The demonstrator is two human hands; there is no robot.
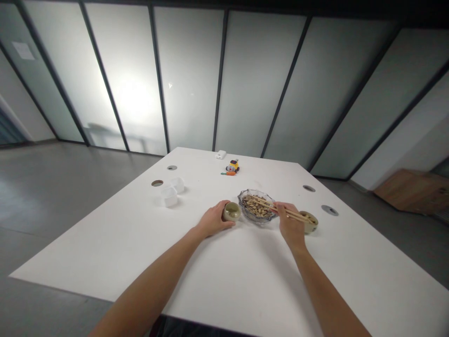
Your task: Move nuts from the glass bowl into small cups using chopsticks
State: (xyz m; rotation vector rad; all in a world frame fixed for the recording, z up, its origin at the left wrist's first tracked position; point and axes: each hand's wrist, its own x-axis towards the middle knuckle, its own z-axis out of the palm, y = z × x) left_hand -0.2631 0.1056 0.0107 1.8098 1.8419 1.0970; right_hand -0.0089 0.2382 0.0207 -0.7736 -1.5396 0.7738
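My left hand (212, 220) is closed around a small greenish ceramic cup (232, 213) that stands on the table. In my right hand (292, 228) is a pair of wooden chopsticks (293, 214), their tips over a clear glass bowl (259, 218). The bowl holds many brown, shelled-looking pieces, perhaps peanuts or seeds (255, 206). Just right of my right hand, partly behind it and the chopsticks, stands a second greenish cup (310, 227) with some pale pieces inside. Whether the chopstick tips pinch a piece is too small to tell.
Clear plastic containers (170, 196) sit to the left on the white table (224, 281). Farther back are a yellow toy car (233, 166), an orange carrot-like item (229, 173) and a small white box (220, 154). Round cable holes (329, 210) lie near both sides.
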